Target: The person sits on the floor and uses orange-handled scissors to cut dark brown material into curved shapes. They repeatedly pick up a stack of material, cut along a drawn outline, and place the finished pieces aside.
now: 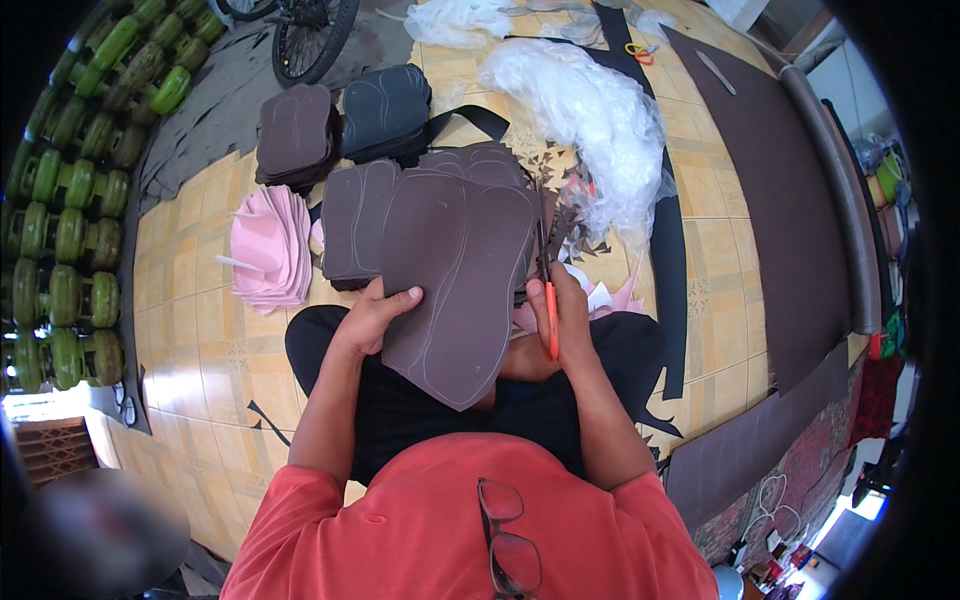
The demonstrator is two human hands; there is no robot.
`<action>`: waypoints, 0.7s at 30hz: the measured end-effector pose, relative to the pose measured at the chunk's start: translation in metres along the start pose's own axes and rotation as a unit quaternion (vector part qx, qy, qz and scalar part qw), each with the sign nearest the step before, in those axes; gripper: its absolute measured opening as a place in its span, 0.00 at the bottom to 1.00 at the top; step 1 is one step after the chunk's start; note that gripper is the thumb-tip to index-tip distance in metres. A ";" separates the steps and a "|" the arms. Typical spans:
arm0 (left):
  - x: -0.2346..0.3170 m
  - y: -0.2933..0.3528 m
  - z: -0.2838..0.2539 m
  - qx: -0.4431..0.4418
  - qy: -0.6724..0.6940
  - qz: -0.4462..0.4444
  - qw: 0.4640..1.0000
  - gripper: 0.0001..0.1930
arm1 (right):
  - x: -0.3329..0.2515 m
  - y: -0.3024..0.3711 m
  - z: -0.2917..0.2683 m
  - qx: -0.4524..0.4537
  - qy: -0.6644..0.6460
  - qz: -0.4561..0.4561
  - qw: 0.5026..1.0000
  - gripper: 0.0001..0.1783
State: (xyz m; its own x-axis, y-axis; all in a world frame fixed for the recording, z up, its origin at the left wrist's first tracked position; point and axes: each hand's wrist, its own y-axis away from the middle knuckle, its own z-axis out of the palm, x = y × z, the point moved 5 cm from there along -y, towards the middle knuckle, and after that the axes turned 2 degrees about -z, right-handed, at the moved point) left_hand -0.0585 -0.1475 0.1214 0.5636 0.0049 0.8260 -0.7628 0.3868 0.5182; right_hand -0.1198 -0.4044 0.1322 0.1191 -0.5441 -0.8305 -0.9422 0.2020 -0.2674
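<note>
A dark brown sheet [450, 270] with pale curved outlines drawn on it hangs over my lap. My left hand [375, 318] grips its left edge, thumb on top and fingers underneath. In my right hand [565, 315] are orange-handled scissors [551, 325], their dark blades pointing away from me along the sheet's right edge. Whether the blades touch the sheet I cannot tell. Just beyond lies a stack of cut brown pieces [355, 215], partly covered by the sheet. Brown offcuts [570, 225] are scattered right of the blades.
Pink sheets [268, 250] are piled at left, with brown [295, 130] and black [385, 105] stacks behind. Crumpled clear plastic [590, 110] lies far right of centre. A brown roll [835, 200] lies partly unrolled at right. Green gas cylinders [70, 180] line the left; a bicycle wheel [312, 40] stands behind.
</note>
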 end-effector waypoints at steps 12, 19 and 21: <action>0.005 -0.008 -0.029 -0.004 -0.019 -0.005 1.000 0.29 | 0.014 0.001 -0.007 -0.090 -0.110 0.049 0.989 0.24; 0.030 -0.023 -0.077 0.029 -0.079 0.035 0.996 0.28 | 0.058 0.018 -0.010 -0.066 -0.074 0.125 0.987 0.20; 0.049 -0.026 -0.093 0.064 -0.059 0.036 0.996 0.30 | 0.066 0.025 -0.010 -0.025 -0.074 0.134 0.988 0.22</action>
State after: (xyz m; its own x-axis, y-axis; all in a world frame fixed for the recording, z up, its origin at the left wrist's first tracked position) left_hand 0.0187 -0.0717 0.1279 0.4714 -0.0834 0.8780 -0.8380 0.2678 0.4754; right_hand -0.1388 -0.4432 0.0753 -0.0954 -0.3514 -0.9313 -0.9600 0.2800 -0.0073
